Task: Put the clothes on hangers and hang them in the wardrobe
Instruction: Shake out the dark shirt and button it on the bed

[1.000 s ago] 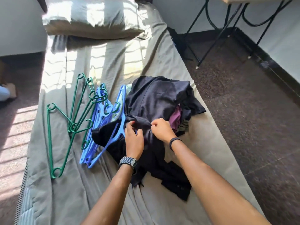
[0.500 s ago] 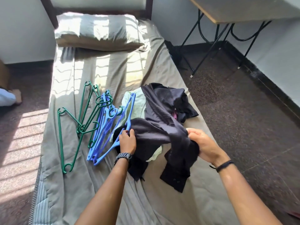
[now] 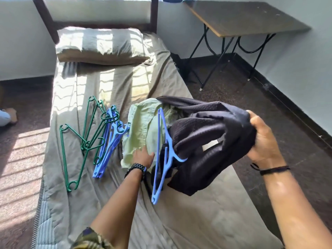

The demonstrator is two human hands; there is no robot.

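A person's two bare forearms reach over a single bed point(image 3: 86, 203) dressed in a creased olive-drab sheet, a ribbed grey mattress edge showing at the near left corner. The left hand point(image 3: 143, 158), a dark link-band watch on its wrist, lies with fingers extended on a crumpled pale green garment point(image 3: 142, 130); whether that grip holds any cloth cannot be told. Just right of it, a blue plastic hanger point(image 3: 162, 155), thin and flat with a curved hook, stands tilted against a dark navy garment point(image 3: 206, 141) of fine dotted mesh weave. The right hand point(image 3: 262, 137), a thin black cord band on its wrist, has its grip closed tight on a bunched edge of that navy cloth, lifting it clear of the sheet; the fabric sags in heavy folds from the fist down toward the hanger. To the left, flat on the sheet, lie a stack of blue hangers point(image 3: 107, 146) and, beside and partly across them, several slim green hangers point(image 3: 77, 146) with open hooked ends. Farther off, a pillow point(image 3: 100, 45) in matching cloth rests under a dark wooden headboard point(image 3: 45, 20). At right, a brown-topped folding counter point(image 3: 248, 17) on black metal legs stands on speckled dark floor.
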